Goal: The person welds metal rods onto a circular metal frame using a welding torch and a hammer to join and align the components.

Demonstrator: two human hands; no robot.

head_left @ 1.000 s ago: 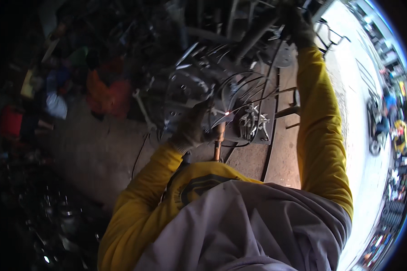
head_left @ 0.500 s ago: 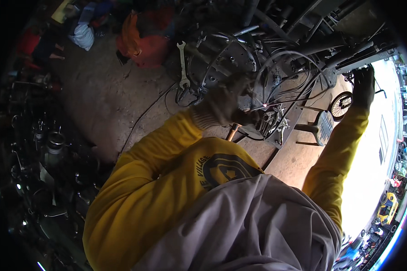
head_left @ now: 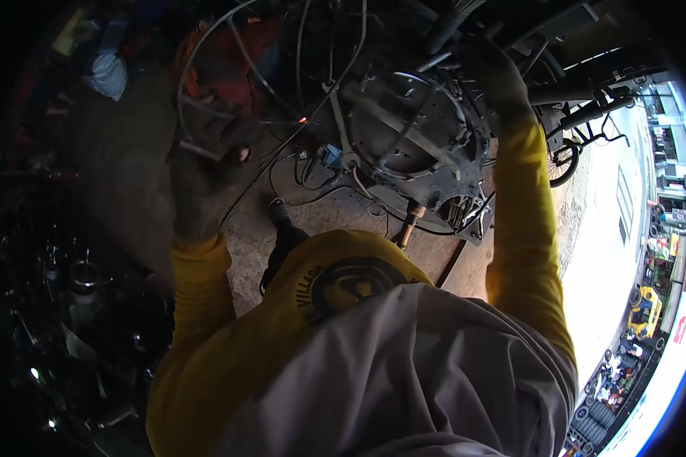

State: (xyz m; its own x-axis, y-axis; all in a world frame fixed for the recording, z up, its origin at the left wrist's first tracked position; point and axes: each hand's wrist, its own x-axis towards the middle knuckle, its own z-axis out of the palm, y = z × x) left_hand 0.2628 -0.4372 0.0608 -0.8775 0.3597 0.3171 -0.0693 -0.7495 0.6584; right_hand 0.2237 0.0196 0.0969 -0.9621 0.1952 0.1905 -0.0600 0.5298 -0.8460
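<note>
My gloved left hand point(head_left: 206, 179) is raised at the left, its fingers closed around a length of looped thin metal wire point(head_left: 181, 95). The wire's loops spread above the hand, and one end point(head_left: 302, 120) glows red. My right arm stretches up to the right, and the gloved right hand point(head_left: 499, 80) is among dark metal tubes point(head_left: 450, 27); its fingers are lost in shadow. Between the hands is a round metal frame point(head_left: 411, 126) with crossing flat bars. An open-end wrench point(head_left: 341, 126) leans at its left side. Below the frame a brown handle point(head_left: 410, 227) sticks out.
A bicycle wheel point(head_left: 564, 164) stands to the right, by the bright open street. Dark metal parts point(head_left: 84, 282) crowd the left side. A cable point(head_left: 240, 202) crosses the floor. At the upper left are a person in red and orange point(head_left: 251, 72) and a white sack point(head_left: 108, 76).
My left hand has swung left with the looped wire, away from the frame. My right hand has moved left from the bright edge to the dark tubes. The view has shifted.
</note>
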